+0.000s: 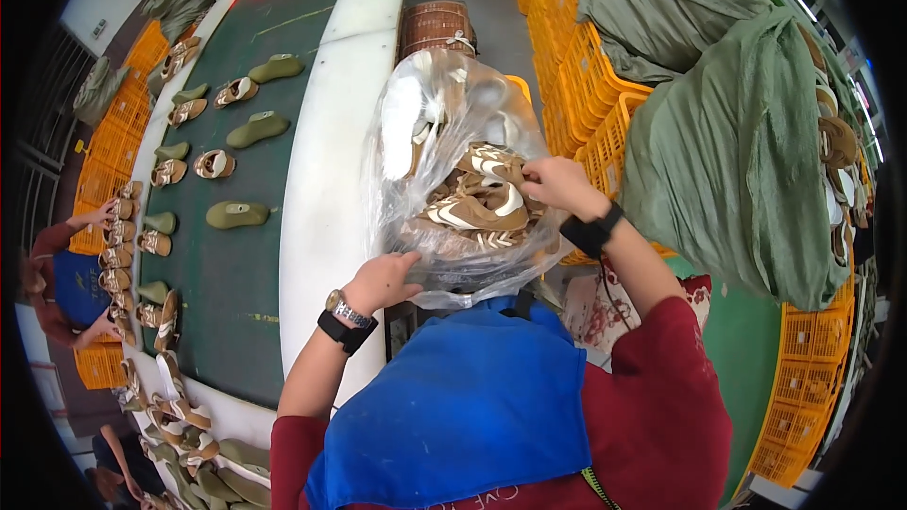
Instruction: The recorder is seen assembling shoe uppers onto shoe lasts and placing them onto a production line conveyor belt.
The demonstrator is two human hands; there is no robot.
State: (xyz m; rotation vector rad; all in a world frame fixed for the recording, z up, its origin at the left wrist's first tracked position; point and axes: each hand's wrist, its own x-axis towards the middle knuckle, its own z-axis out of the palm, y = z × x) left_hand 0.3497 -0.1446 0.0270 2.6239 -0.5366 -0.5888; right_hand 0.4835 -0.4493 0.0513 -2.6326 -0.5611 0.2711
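A transparent plastic bag (389, 212) lines an open container in front of me, its loose rim spread around. Inside lie brown-and-white shoe uppers (477, 211), heaped together, and white pieces (402, 123) toward the far left. My right hand (565, 185) reaches in from the right, its fingers closed on the end of one brown-and-white shoe upper (493, 162). At the bag's near left rim is my left hand (383, 283), thumb and forefinger apart, with nothing seen between them. What lies deeper in the bag is hidden.
Left of me runs a green conveyor belt (248, 269) with a white ledge (345, 104), carrying green shoe lasts (238, 215) and shoes. A co-worker (71, 279) stands across it. Stacked yellow crates (576, 57) and a green cloth (737, 161) border my right. A woven bundle (437, 26) lies beyond the bag.
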